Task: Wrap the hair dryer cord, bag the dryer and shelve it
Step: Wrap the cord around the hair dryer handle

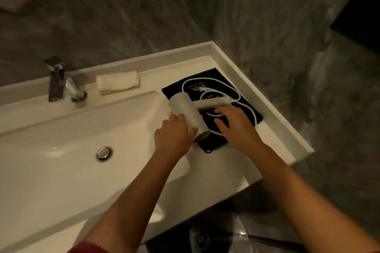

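A white hair dryer (188, 112) lies on a flat black bag (211, 88) at the right end of the white vanity counter (273, 148). Its handle points right, and its white cord (238, 96) runs in loose loops over the bag. My left hand (174, 135) rests against the left side of the dryer's barrel, fingers curled on it. My right hand (236, 123) hovers with spread fingers over the bag and cord, just below the handle, holding nothing.
A sink basin (61, 129) with a metal drain (104, 153) fills the left of the counter. A chrome faucet (61, 82) and a folded white towel (117, 82) sit behind it. Grey walls close in behind and to the right.
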